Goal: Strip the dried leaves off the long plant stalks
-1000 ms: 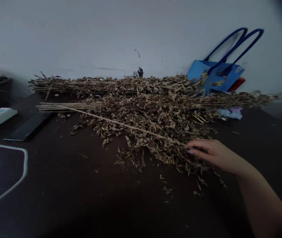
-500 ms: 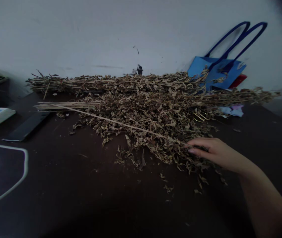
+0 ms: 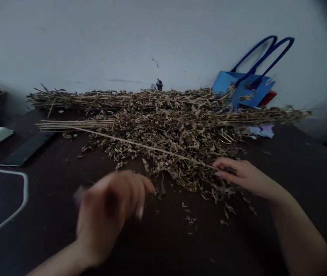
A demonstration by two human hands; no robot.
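Head view: one long, straight, tan dried stalk (image 3: 140, 144) is laid slantwise across the front of a loose heap of brown, curled dried leaves and stems (image 3: 163, 134), at the middle of a dark brown table (image 3: 180, 245). Its leafy right end is pinched between the thumb and fingers of the bare right hand (image 3: 242, 174); its bare left end is rested near a row of cut stem ends. Compared with the two earlier pictures, stalk and right hand are little changed, whereas the bare left hand (image 3: 114, 207) has been brought into view over the table before the heap. It is blurred by motion, its fingers bent downward; whether it is open or closed cannot be told, and no contact with the stalk is seen. By this arrival, it is judged, the handling of the stalk is opened to both hands, though it is so far held by one alone. Behind the heap, a second, longer brown bundle of dried stems (image 3: 123, 99) is set along the wall, with a blue bag with dark blue handles (image 3: 223, 81) leaned at its right end.
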